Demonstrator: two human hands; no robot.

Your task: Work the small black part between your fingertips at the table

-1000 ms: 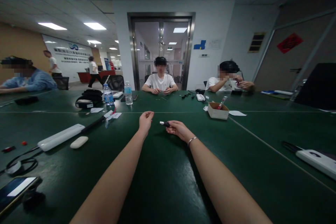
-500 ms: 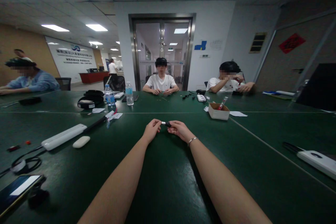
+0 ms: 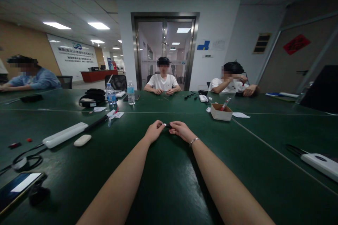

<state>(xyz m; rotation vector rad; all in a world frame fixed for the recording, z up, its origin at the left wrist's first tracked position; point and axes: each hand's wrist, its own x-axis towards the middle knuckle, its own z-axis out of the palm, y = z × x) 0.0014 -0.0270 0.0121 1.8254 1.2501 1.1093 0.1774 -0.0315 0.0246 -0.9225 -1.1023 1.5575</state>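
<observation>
Your right hand [image 3: 181, 130] grasps the black end of a small black-and-silver piece [image 3: 168, 126] just above the desk [image 3: 169, 182], while the fingers of your left hand [image 3: 154, 132] pinch its silver end. The piece lies level between your two hands, midway across the desk, and a silver bracelet [image 3: 194, 141] circles your right wrist.

Toward the desk's left edge, a white oval item [image 3: 82, 140] rests near a long white device [image 3: 66, 134] with a black rod [image 3: 97, 124] at its end. A looped black cable [image 3: 33, 161] and a small red item [image 3: 29, 140] lie farther left, and a phone [image 3: 19, 190] sits toward the near left corner, a black object [image 3: 39, 191] beside it. On your right, an open box [image 3: 221, 115] holds a red-and-clear item [image 3: 225, 103], with a white paper [image 3: 241, 115] just beside the box; another white device [image 3: 320, 163] lies toward the right edge.

Two water bottles [image 3: 131, 93] stand near a black case [image 3: 92, 98] toward the far edge. Seated there, before glass doors [image 3: 165, 52], is a person in a white T-shirt [image 3: 163, 81], flanked by a person in a blue shirt [image 3: 43, 78] and a second person in white [image 3: 229, 86].
</observation>
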